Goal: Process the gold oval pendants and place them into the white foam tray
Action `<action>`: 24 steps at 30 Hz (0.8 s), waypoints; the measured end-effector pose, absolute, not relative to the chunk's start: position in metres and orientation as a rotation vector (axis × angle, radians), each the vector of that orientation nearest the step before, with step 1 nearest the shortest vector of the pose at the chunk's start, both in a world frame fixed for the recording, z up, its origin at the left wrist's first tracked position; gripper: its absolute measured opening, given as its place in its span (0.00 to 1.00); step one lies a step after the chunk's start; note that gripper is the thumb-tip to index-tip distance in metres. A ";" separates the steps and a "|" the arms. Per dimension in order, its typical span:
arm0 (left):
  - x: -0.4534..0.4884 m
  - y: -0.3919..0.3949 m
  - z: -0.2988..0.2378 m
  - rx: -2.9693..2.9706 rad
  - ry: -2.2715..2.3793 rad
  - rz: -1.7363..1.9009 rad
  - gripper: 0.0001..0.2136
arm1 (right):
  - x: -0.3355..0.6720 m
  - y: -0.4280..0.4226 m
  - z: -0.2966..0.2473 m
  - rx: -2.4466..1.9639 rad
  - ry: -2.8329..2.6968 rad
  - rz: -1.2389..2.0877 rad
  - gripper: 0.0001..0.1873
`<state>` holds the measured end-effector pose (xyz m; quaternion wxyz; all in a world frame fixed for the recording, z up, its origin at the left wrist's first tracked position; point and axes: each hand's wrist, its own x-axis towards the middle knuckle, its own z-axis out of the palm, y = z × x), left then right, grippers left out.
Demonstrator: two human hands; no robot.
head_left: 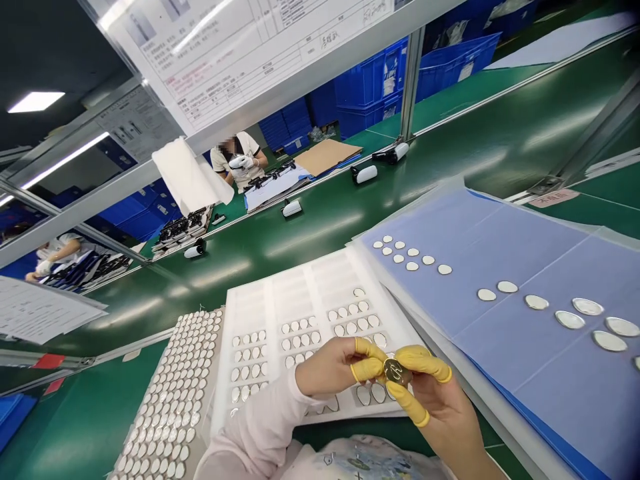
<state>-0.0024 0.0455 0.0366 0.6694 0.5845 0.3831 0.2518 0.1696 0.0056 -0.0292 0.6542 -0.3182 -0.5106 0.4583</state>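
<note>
A small round gold-coloured metal disc is pinched between both my hands near the bottom middle. My left hand comes in from a pale sleeve, its yellow finger cots closed on the disc's left edge. My right hand grips the right edge with yellow-cotted fingers. Under my hands lies a white foam tray with rows of similar oval discs in its pockets. To the right a blue sheet carries loose discs laid in lines.
A sheet packed with small white round pieces lies left of the tray. Behind runs a green conveyor belt carrying white-and-black devices. Across it another person works. Blue crates stand behind; papers at left.
</note>
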 end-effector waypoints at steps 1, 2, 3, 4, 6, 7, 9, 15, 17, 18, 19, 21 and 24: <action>-0.003 0.040 0.036 1.213 0.876 0.587 0.26 | 0.167 0.006 -0.028 -0.698 -1.173 1.044 0.13; -0.003 0.037 0.034 1.139 0.886 0.604 0.27 | 0.165 0.006 -0.027 -0.679 -1.192 1.046 0.13; -0.003 0.034 0.033 1.090 0.897 0.619 0.28 | 0.163 0.006 -0.026 -0.667 -1.210 1.049 0.13; -0.003 0.032 0.033 1.055 0.911 0.634 0.28 | 0.162 0.006 -0.025 -0.661 -1.223 1.055 0.12; -0.003 0.029 0.032 1.012 0.943 0.665 0.29 | 0.160 0.005 -0.024 -0.679 -1.235 1.071 0.11; -0.003 0.028 0.032 1.002 0.957 0.679 0.29 | 0.160 0.005 -0.024 -0.698 -1.243 1.080 0.10; -0.003 0.027 0.033 1.003 0.976 0.693 0.30 | 0.159 0.003 -0.025 -0.760 -1.255 1.104 0.09; -0.009 0.027 0.031 1.081 1.044 0.732 0.28 | 0.160 0.003 -0.031 -0.962 -1.187 1.176 0.16; -0.011 0.026 0.026 1.138 1.065 0.770 0.27 | 0.163 0.009 -0.029 -0.956 -1.241 1.227 0.14; -0.013 0.025 0.024 1.184 1.077 0.795 0.25 | 0.164 0.012 -0.027 -0.952 -1.269 1.268 0.14; -0.015 0.024 0.020 1.241 1.093 0.822 0.23 | 0.166 0.015 -0.024 -0.954 -1.287 1.320 0.14; -0.019 0.023 0.013 1.360 1.139 0.859 0.18 | 0.166 0.019 -0.020 -0.973 -1.279 1.439 0.15; -0.028 0.020 0.000 1.485 1.205 0.885 0.12 | 0.163 0.023 -0.020 -0.999 -1.240 1.591 0.16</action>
